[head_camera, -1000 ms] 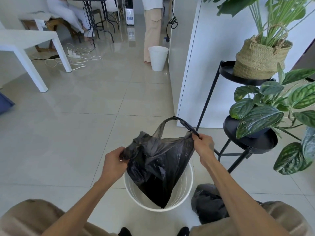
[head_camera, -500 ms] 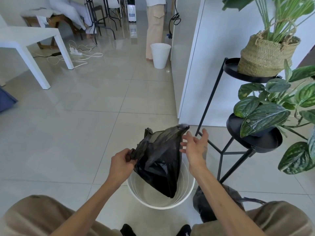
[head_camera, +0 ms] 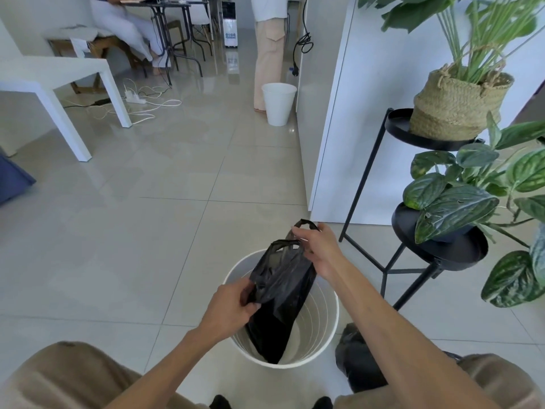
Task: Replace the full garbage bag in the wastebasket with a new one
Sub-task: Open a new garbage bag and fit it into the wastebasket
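Head view. The new garbage bag [head_camera: 281, 293], black and thin, hangs over the open mouth of the white wastebasket [head_camera: 321, 346]. Its lower tip reaches down inside the wastebasket, close to the near inner wall. Its upper part stands above the rim.

The left hand [head_camera: 228, 309] grips the left edge of the bag at mid-height. Its fingers [head_camera: 250, 307] are closed together on a bunched fold of the plastic, with the thumb on the near side of the fold. The bag body hangs to the right of these fingers and below them.

The right hand [head_camera: 320, 250] holds the top of the bag. Its fingertips [head_camera: 298, 233] are pinched together on the handle loops: one loop stands just beyond the fingertips, the other arches just to their left and below. The rest of the bag hangs below this hand.

The wastebasket stands on the tiled floor [head_camera: 147, 246], directly under both hands. Its ribbed inner wall shows to the right of the bag, below the right wrist.

The full garbage bag [head_camera: 358, 361], dark and bulging, lies on the floor just beside the wastebasket, under the right forearm. Part of it is hidden by that forearm.

A black plant stand [head_camera: 424, 249] with potted plants stands to the right of the right hand, apart from it. A second white bin [head_camera: 278, 104] stands far beyond the fingers, near a standing person's legs.
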`<state>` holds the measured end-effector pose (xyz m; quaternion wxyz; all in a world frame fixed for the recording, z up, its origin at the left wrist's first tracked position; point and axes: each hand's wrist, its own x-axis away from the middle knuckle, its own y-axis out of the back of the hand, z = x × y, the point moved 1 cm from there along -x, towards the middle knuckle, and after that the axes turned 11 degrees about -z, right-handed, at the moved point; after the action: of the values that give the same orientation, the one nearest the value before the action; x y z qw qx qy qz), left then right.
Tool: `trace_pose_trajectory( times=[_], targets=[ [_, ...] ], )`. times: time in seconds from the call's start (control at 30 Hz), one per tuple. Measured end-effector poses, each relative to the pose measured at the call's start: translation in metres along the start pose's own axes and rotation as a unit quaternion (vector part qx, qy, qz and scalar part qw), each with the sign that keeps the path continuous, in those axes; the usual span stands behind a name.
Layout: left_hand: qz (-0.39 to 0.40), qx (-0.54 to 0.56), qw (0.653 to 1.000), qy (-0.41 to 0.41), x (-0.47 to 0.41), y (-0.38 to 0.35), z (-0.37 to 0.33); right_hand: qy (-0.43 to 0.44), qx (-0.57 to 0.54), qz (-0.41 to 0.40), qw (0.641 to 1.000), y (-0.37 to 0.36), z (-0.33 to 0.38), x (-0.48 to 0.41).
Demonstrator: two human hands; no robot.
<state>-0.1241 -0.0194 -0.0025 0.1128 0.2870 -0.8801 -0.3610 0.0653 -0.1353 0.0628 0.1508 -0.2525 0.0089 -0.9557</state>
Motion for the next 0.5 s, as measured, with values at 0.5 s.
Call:
trace_pose_trajectory(
  times=[0.5],
  targets=[
    [-0.208,0.014,0.972,-0.106,-0.029,0.033,-0.051,-0.002,-0.246,0.049,0.968,0.031,0.004,0.018]
  ],
)
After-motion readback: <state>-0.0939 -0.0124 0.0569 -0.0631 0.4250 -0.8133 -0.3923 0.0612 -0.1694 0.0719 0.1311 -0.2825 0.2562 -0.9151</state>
